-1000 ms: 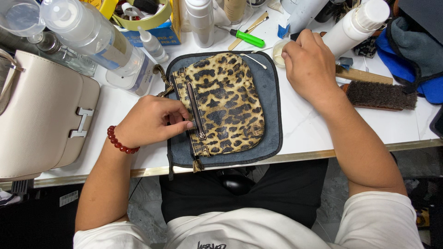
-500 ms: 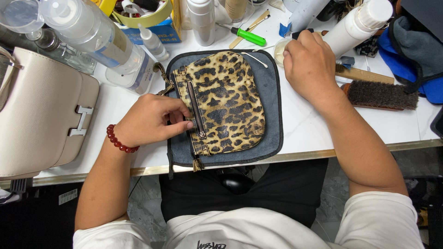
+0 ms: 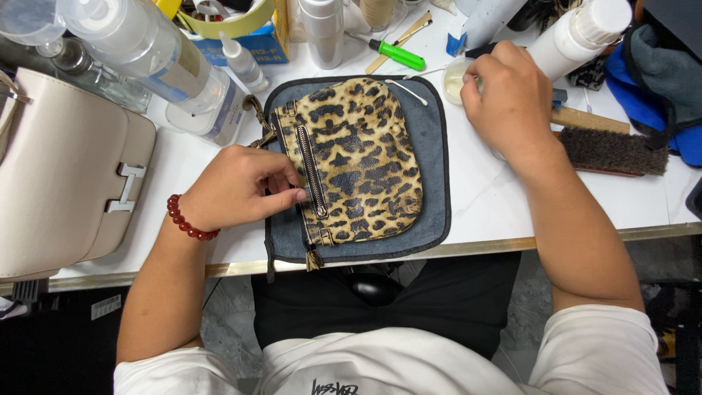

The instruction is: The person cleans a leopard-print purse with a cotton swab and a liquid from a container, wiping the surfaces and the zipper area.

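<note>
A leopard-print pouch (image 3: 356,157) lies on a grey mat (image 3: 431,183) at the near edge of the white surface (image 3: 490,197). The left hand (image 3: 234,189) presses on the pouch's zipper side, fingers (image 3: 289,196) together and flat. The right hand (image 3: 508,95) rests curled over a small white dish (image 3: 453,79) towards the far right; whether its fingers grip anything cannot be told. A brush (image 3: 610,150) lies just beside it.

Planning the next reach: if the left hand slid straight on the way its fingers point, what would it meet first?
The left hand points right across the leopard-print pouch; its fingertips already touch the zipper, so the spotted panel comes first.
</note>
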